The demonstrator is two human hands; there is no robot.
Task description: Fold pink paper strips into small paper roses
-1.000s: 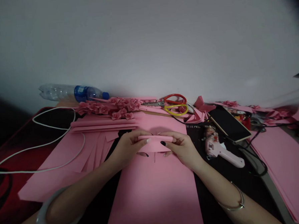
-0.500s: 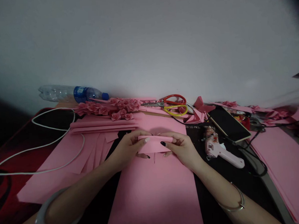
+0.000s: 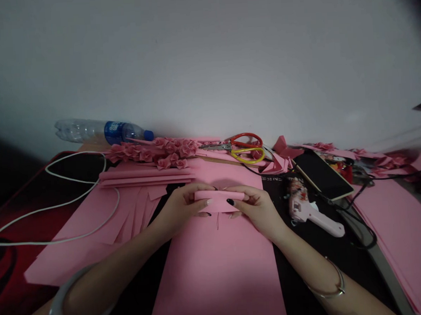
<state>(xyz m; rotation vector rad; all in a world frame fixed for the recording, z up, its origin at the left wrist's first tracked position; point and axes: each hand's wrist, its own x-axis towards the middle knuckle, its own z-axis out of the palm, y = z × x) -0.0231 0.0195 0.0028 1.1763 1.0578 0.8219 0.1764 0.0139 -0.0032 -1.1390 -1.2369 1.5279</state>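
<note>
Watching through the head camera, the one view here, I see the left hand (image 3: 180, 208) and the right hand (image 3: 259, 211) both closed on a folded pink paper strip (image 3: 219, 201), gripping it from either end with the fingers curled around it. The strip is held low at the middle of the counter, just above a long pink sheet (image 3: 216, 274). The step in hand appears to be shaping or pressing this strip, and as it lies, the fold seems to call for both hands keeping their pinch. Beyond the hands lie folded pink strips (image 3: 146, 176) and a cluster of paper roses (image 3: 154, 153), with a crushed plastic bottle (image 3: 103, 131) behind them. To the right are two pairs of scissors (image 3: 247, 147), one red-handled and one yellow-handled, then a pink glue gun (image 3: 310, 213) and a phone (image 3: 322, 175). A white cable (image 3: 58, 217) loops over the pink paper on the left, while more sheets (image 3: 401, 241) are stacked at the far right.
</note>
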